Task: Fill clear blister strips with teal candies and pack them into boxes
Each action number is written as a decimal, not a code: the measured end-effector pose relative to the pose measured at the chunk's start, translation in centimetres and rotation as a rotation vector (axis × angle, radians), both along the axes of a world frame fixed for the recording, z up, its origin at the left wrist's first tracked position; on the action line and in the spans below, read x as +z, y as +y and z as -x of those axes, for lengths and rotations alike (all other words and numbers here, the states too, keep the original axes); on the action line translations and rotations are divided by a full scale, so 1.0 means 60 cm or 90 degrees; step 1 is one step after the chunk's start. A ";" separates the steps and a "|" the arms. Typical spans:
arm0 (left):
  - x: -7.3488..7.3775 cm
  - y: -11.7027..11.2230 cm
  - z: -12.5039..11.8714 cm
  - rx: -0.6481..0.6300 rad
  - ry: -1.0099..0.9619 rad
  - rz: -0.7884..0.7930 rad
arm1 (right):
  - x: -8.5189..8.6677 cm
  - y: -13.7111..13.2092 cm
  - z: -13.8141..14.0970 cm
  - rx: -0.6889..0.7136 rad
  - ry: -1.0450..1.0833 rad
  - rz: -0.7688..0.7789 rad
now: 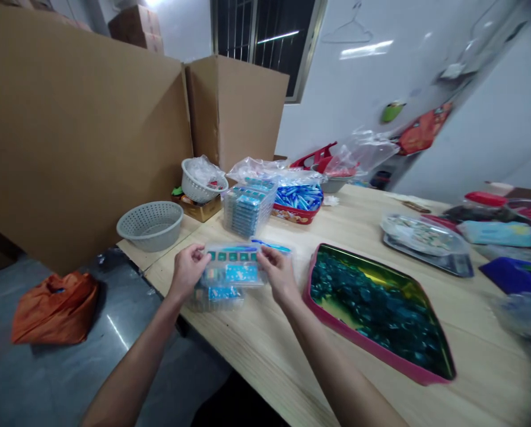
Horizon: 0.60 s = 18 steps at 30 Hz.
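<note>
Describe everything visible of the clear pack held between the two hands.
The clear pack looks like thin, glossy plastic, flat and roughly rectangular. A row of dark green squares runs across it, above a blue panel with pale marks; smaller details blur. The left hand grips one end, the right hand the other. It overlaps a similar pack nearer the table edge; whether they touch is unclear.

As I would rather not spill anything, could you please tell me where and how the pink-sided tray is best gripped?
Grip the pink-sided tray by the walls of its two short ends, coming from outside, left and right together. It is long, low and open, lies flat and holds loose dark blue-green pieces, so lifting both ends should keep it level.
</note>
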<state>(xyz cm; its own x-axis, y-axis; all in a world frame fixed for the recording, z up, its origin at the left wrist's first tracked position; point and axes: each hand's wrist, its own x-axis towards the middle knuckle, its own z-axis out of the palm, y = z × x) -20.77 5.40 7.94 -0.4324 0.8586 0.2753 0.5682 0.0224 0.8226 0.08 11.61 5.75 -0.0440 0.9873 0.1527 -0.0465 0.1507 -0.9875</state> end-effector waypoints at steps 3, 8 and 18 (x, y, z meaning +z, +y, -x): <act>-0.017 -0.048 0.032 0.048 0.105 0.101 | -0.037 -0.031 0.035 0.014 -0.067 -0.036; -0.029 -0.080 0.027 0.104 0.343 0.168 | -0.072 -0.068 0.050 0.039 -0.211 -0.124; -0.054 -0.097 -0.084 -0.232 0.679 -0.047 | -0.034 -0.196 -0.103 -0.065 -0.243 -0.200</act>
<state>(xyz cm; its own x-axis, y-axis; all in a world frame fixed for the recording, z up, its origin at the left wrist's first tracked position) -15.71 -0.41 4.71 0.3269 0.8517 0.4097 0.9438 -0.3168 -0.0943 6.28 -0.14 3.73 -0.0600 0.8981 0.4356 0.3394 0.4288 -0.8373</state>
